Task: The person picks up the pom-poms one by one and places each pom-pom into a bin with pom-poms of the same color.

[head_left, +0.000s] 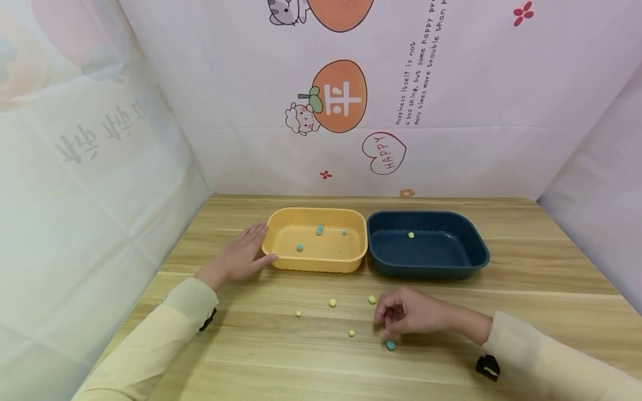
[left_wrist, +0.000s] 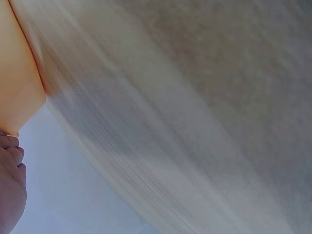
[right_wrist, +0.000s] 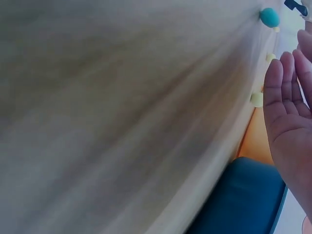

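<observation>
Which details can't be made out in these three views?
Head view: fingers of the right hand blur near the teal ball; contact is unclear.
Head view: the near rim of the navy tray hides that wall's inner face.
Right wrist view: the right edge cuts off part of the right hand.
Left wrist view: the left edge cuts off part of the left hand and yellow tray.

You are wearing matt cream cloth sleeves; the smooth wood-grain table is giving off a faint sheen, the yellow bin and glossier navy bin are looking like smooth plastic, the teal ball is appearing matt, and creased cloth walls are looking dull.
</observation>
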A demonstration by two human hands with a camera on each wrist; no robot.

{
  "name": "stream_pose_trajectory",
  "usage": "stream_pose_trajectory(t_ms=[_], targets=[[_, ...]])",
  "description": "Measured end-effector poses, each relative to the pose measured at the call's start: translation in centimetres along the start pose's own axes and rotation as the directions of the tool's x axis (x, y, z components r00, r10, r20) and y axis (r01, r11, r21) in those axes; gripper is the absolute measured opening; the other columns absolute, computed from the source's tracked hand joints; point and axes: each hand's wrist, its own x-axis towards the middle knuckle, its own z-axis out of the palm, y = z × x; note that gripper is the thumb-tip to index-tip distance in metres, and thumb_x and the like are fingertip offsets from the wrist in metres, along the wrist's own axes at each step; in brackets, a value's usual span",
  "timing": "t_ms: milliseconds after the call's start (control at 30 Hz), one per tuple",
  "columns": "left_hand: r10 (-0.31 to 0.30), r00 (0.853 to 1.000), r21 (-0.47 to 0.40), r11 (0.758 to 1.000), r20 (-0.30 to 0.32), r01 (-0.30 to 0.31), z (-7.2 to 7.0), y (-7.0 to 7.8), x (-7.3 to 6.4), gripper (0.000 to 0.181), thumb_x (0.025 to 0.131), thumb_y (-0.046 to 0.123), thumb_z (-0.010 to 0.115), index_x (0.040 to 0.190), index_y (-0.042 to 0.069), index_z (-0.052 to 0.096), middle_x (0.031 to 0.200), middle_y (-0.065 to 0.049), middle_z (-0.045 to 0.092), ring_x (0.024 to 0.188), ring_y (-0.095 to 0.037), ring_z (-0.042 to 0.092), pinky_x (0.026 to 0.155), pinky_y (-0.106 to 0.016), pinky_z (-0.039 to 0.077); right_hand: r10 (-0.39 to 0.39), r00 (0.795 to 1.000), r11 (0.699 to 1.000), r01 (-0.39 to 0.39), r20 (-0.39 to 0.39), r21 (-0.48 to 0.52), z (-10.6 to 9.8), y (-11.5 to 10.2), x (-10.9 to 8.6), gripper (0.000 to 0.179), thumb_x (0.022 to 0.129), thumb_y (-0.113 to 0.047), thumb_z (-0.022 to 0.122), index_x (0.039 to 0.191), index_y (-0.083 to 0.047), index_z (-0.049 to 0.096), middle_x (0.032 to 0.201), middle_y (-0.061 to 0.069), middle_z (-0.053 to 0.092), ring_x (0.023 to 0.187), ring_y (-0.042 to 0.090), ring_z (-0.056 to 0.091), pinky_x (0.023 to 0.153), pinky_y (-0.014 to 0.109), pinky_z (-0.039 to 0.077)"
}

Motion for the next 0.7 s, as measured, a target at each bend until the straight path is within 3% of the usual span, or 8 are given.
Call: stream_pose_trajectory(t_ms=[367,700], targets=[[-0.003,1.000,0.005,1.000,0.006,0.003,-0.2,0.1,0.0,0.090,0.098,0.061,0.038,0.152,-0.007,0.013,0.158,-0.022,0.015,0.146,-0.032,0.012,0.118,-0.044,0.009,0.040,0.998,0.999,-0.040,0.049,-0.004,0.2,0.4,-1.1,0.018,0.084,-0.020,0.078,0.099,-0.014,0.070,0.092,0.002,0.064,0.077,0.013,0.060,0.065,0.025,0.054],[-0.006,1.000,-0.004,1.000,0.013,0.006,-0.2,0.2,-0.1,0.091,0.098,0.062,0.037,0.152,-0.007,0.012,0.158,-0.022,0.015,0.146,-0.032,0.011,0.118,-0.044,0.009,0.027,0.997,0.996,-0.021,0.076,-0.085,0.4,0.5,-1.3,0.017,0.084,-0.020,0.078,0.099,-0.018,0.070,0.088,-0.004,0.063,0.074,0.006,0.059,0.063,0.024,0.053]])
